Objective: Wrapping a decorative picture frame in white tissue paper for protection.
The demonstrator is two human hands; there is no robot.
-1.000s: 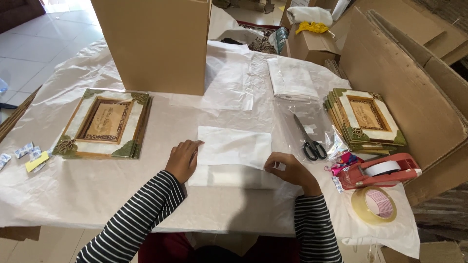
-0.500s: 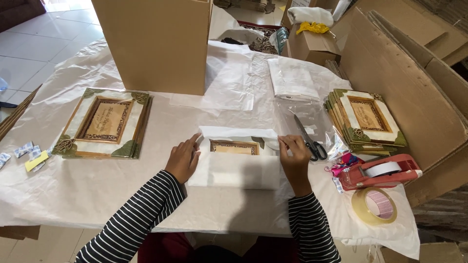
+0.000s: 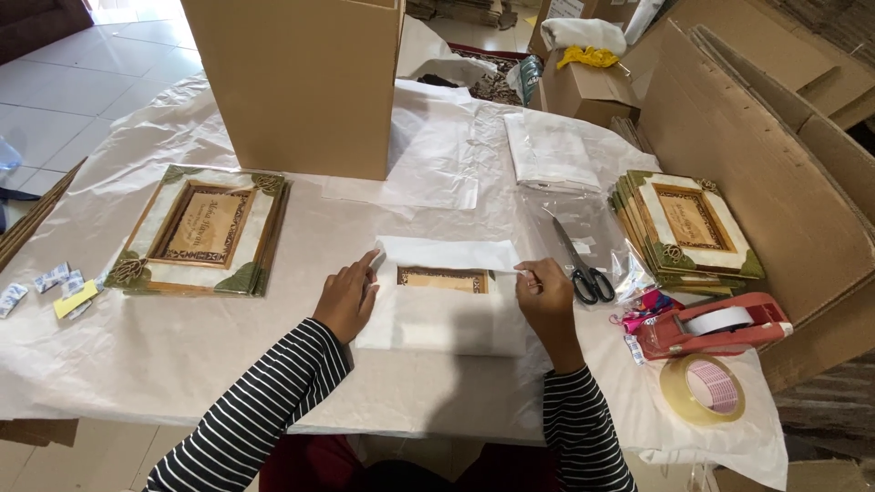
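A decorated frame [image 3: 443, 279] lies in front of me, mostly covered by white wrapping paper [image 3: 447, 321]; only a strip of its wooden centre shows. My left hand [image 3: 348, 297] rests flat on the paper's left edge. My right hand [image 3: 547, 293] pinches the far paper flap [image 3: 447, 252] at its right end, folded over the frame's top edge.
A stack of frames [image 3: 200, 230] lies at left, another stack [image 3: 685, 228] at right. Scissors [image 3: 578, 266], a red tape dispenser [image 3: 720, 324] and a tape roll [image 3: 702, 390] sit right of my hand. A tall cardboard box [image 3: 296, 82] stands behind; folded white sheets [image 3: 552, 150] lie beyond.
The paper fully covered the frame a second ago. My right hand moved from the near right corner up to the far flap, and a strip of the frame is now exposed.
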